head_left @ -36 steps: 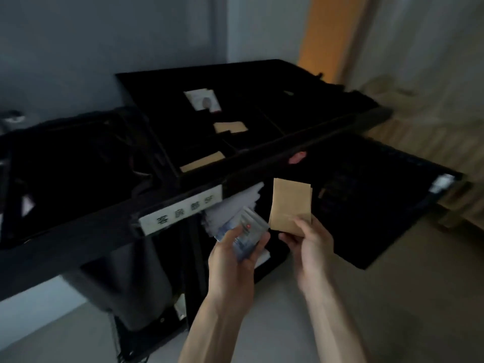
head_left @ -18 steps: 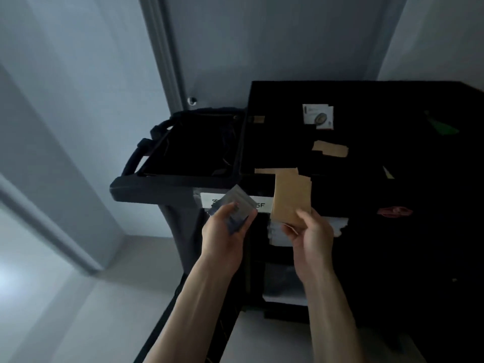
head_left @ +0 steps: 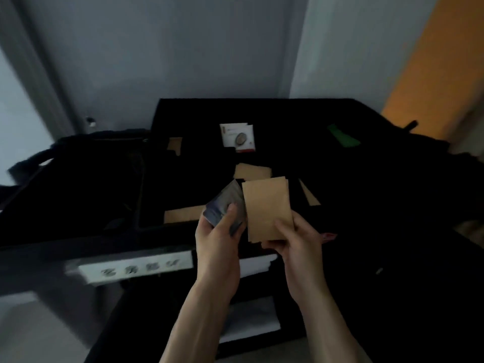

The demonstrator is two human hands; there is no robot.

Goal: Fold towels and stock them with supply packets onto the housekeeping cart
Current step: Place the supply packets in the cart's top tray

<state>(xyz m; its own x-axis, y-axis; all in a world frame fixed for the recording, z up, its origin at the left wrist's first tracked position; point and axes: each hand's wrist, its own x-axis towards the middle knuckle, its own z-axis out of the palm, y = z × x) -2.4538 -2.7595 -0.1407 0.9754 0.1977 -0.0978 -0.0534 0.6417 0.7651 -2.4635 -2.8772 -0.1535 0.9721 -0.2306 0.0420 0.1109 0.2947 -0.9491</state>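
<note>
Your left hand (head_left: pixel 218 239) grips the silver packets (head_left: pixel 227 203) and your right hand (head_left: pixel 293 238) pinches the brown packets (head_left: pixel 267 208) just above the cart's tray (head_left: pixel 366 179); loosen either pinch early and the loose stack may fan out into the wrong compartment

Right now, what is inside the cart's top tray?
The top tray holds a white packet, a green item and several brown packets; the held brown packets hide part of it.

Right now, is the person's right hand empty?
No, the right hand grips a stack of brown paper packets, held upright over the black cart tray.
</note>
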